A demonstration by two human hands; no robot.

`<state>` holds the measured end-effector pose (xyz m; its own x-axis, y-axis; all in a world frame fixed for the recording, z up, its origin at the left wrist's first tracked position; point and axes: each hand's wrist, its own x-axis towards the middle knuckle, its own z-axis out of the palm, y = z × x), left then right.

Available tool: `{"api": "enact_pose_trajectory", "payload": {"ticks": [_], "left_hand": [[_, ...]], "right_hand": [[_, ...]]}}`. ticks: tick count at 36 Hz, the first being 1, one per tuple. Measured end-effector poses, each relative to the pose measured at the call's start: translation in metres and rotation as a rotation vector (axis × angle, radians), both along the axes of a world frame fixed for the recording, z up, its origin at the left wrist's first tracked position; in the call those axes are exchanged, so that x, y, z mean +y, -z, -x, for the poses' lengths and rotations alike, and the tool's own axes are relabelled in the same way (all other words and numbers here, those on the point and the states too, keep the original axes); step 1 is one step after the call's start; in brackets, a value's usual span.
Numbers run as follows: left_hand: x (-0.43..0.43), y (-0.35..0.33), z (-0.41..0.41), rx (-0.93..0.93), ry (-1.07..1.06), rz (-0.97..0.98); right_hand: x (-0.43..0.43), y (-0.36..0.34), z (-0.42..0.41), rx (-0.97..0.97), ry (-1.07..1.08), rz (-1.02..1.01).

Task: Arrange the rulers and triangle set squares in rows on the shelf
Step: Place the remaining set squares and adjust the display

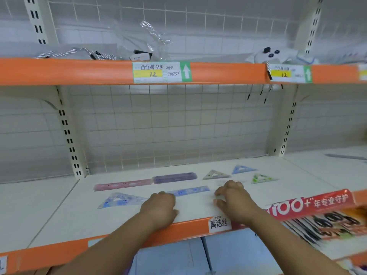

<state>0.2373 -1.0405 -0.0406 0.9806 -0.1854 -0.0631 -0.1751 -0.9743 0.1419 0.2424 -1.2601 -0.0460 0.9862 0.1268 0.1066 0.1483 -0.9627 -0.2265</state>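
A pink ruler [122, 184] and blue set square [121, 200] are laid left on the shelf [198, 208]. The left hand [158, 207] is rested by a blue ruler [191, 190], the right hand [232, 197] further right; neither grip can be told. The edge label [218, 224] is marked "高洁丝".

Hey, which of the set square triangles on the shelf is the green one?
The rightmost triangle, lying nearest the red banner; the other three are blue or grey.
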Motion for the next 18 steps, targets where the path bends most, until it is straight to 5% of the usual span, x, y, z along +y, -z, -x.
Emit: {"api": "enact_pose_trajectory", "payload": {"ticks": [18], "left_hand": [[-0.218, -0.005, 0.003, -0.02, -0.035, 0.039]], "right_hand": [[-0.216, 0.0, 0.01, -0.064, 0.066, -0.017]]}}
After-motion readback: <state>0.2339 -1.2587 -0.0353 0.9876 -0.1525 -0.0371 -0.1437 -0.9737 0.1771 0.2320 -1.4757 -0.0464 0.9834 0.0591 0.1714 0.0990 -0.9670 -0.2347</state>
